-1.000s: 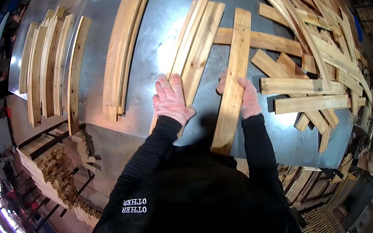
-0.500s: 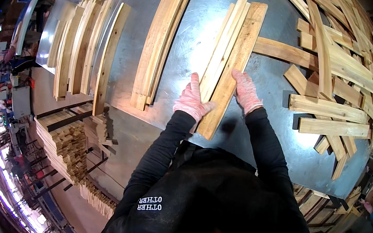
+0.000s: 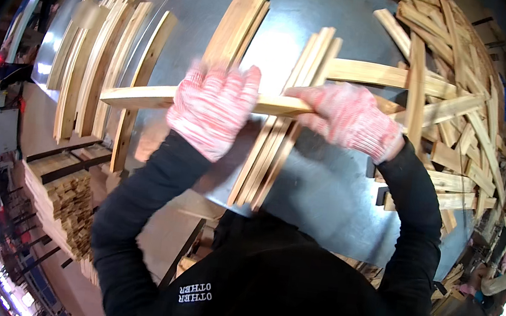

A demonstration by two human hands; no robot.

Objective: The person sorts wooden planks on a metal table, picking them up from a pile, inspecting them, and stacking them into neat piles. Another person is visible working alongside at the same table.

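Note:
A wooden board [image 3: 140, 96] lies crosswise above the metal table, held in both gloved hands. My left hand [image 3: 212, 107], in a red-and-white knit glove, is closed over its middle, slightly smeared by motion, and its thumb is hidden. At the board's right end my right hand [image 3: 353, 121] grips it, thumb underneath. Below the held board, a group of narrow wooden strips [image 3: 265, 159] rests side by side on the table. Just beyond my left hand lies a short stack of boards [image 3: 236, 23].
Several boards [image 3: 96, 69] stand in a row at the table's left. A jumbled heap of boards [image 3: 456, 101] covers the right side of the metal table [image 3: 317, 197]. Below the left edge, stacked lumber [image 3: 63, 210] sits on a rack.
Before, the board lay lengthwise beside the strips. Now it is turned crosswise and shifted left over them, with both hands raised around it.

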